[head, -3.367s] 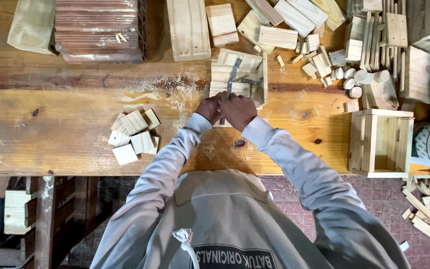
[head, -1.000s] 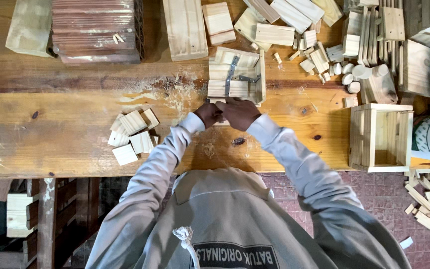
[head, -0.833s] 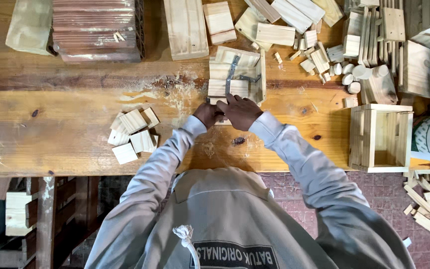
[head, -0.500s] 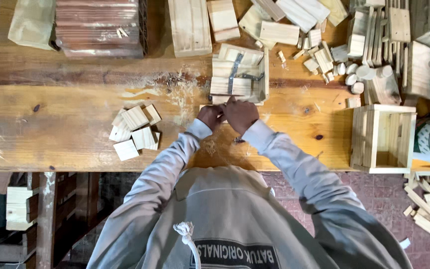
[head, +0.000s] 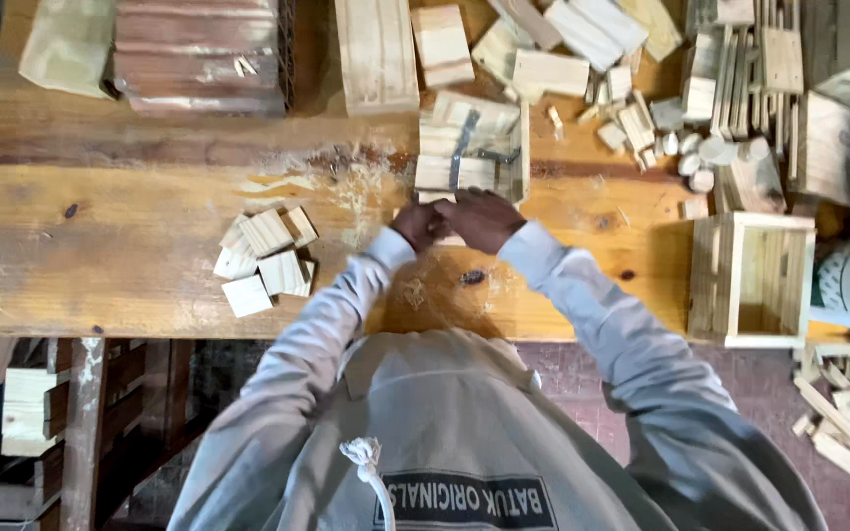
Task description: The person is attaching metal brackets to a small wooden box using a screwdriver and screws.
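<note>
Nearest the person, over the middle of the workbench (head: 130, 246), the left hand (head: 417, 224) and right hand (head: 484, 218) meet fingertip to fingertip, both pinched narrow on a small pale wood piece (head: 451, 238) that peeks out beneath them; too little of it shows to tell which way its long axis runs. Just beyond the knuckles lies a half-built slatted frame (head: 472, 149), its slats running left to right, and off to the left sits a loose cluster of about six little square wood blocks (head: 263, 261). To the right one open wooden box (head: 752, 278) stands at the bench edge, with scattered offcuts and stacked boards (head: 199, 49) along the far side.
</note>
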